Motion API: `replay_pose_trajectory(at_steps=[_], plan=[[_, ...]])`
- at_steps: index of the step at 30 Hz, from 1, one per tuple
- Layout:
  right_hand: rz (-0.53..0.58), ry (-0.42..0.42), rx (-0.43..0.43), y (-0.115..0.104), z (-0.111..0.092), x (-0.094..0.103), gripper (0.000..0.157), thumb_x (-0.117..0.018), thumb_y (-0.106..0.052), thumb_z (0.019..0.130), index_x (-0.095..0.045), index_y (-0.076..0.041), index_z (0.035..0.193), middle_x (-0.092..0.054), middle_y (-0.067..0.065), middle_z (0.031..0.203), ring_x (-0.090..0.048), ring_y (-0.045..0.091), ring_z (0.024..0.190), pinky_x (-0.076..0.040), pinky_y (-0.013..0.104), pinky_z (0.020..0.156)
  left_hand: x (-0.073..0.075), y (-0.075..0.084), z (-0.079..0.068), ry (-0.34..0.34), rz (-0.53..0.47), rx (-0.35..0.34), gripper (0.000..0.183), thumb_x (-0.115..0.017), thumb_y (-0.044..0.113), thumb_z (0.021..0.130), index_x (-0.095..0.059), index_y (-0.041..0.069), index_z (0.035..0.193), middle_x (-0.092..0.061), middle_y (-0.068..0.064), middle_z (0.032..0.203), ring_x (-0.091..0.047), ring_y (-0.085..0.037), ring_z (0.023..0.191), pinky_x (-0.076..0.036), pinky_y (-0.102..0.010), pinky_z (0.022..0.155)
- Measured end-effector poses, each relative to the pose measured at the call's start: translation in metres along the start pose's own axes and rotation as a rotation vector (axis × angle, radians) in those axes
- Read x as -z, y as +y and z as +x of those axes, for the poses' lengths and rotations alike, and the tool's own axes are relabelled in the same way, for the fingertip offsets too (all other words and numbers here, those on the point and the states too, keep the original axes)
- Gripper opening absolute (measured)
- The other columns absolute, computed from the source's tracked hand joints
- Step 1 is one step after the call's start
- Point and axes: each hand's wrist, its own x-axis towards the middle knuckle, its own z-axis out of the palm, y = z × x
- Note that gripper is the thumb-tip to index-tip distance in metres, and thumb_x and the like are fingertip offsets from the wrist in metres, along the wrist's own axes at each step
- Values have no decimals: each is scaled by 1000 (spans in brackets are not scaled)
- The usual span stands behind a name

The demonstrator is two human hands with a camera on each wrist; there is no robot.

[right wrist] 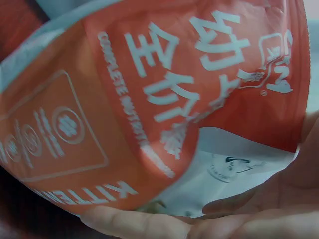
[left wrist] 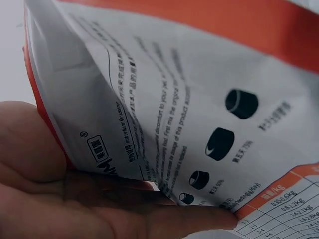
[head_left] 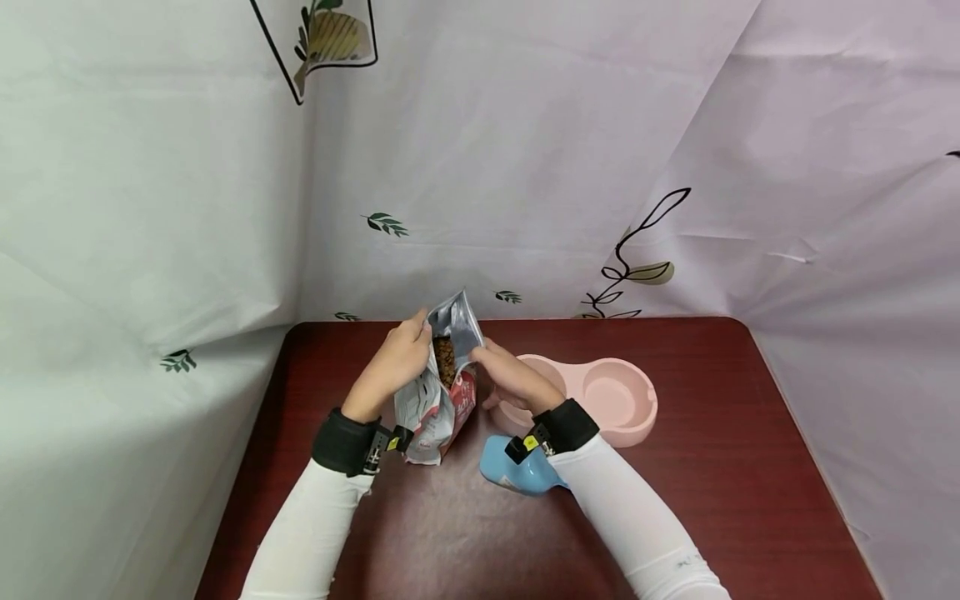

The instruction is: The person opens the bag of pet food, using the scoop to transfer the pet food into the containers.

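A red and white bag of kitten food stands on the table with its silvery mouth spread wide, and brown kibble shows inside. My left hand grips the bag's left upper edge; the left wrist view shows the printed back of the bag beside the thumb and fingers. On the opposite side, my right hand pinches the right upper edge. In the right wrist view, fingers lie along the bag's red front. A blue scoop lies below the right wrist, partly hidden by it.
Right of the bag sits a pink double bowl, its left half partly covered by my right hand and forearm. The dark red table meets a white patterned cloth at its back edge.
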Motion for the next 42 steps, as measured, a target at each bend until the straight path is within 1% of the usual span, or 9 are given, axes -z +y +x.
replay_pose_trajectory(at_steps=[5,8,11,18,23,26,30,34,42], plan=[[96,-51,35,7,3,-1,70,-31,-21,98,-10,-14,165,-36,23,160,-45,37,142,-58,54,92,0,0,-1,24,9,-18,56,-25,22,115,-14,-4,163,-17,-25,170,-18,-38,158,-25,-55,126],[147,-57,51,9,5,-2,67,-32,-18,97,-19,-9,161,-44,26,149,-56,34,126,-57,56,95,1,0,-2,29,27,-26,55,-25,21,115,-15,-5,163,-31,-31,163,-48,-41,141,-35,-52,118],[183,-34,50,12,5,-5,66,-33,-20,97,-21,-9,160,-45,26,147,-58,31,121,-55,58,97,3,1,-2,27,38,-31,55,-25,21,115,-15,-6,162,-40,-35,155,-64,-42,94,-39,-50,104],[277,10,83,23,12,-21,75,-34,-21,97,-3,-15,165,-30,26,160,-45,45,142,-48,64,106,11,-3,4,-8,68,-36,54,-25,21,115,-18,-6,162,-58,-38,116,-23,-15,43,-44,-48,84],[382,73,101,31,22,-35,75,-34,-17,93,-8,-13,163,-31,29,157,-41,46,142,-43,67,108,19,-5,11,-25,132,-73,54,-27,21,115,-23,-7,161,-58,-36,130,-64,-33,90,-45,-52,93],[441,94,115,34,27,-42,77,-34,-17,93,-5,-14,164,-28,31,158,-35,50,145,-38,70,110,23,-6,13,-32,178,-107,53,-28,19,114,-25,-6,160,-57,-35,132,-58,-42,110,-40,-49,103],[489,113,138,38,34,-49,80,-35,-18,91,-3,-14,164,-26,30,159,-33,50,146,-35,71,112,25,-7,16,-41,206,-142,52,-30,17,113,-26,-6,160,-59,-36,124,-56,-40,92,-42,-49,102],[515,138,145,45,40,-53,73,-35,-18,90,-16,-10,160,-40,24,148,-48,38,132,-40,66,111,23,-9,18,-37,243,-187,51,-33,13,113,-28,-9,159,-38,-30,159,-48,-38,141,-41,-55,115],[514,166,135,52,42,-50,61,-35,-18,91,-31,-3,150,-54,10,125,-60,25,112,-45,63,109,15,-9,20,-58,241,-177,51,-33,15,113,-28,-7,159,-30,-26,165,-26,-39,155,-28,-57,124]])
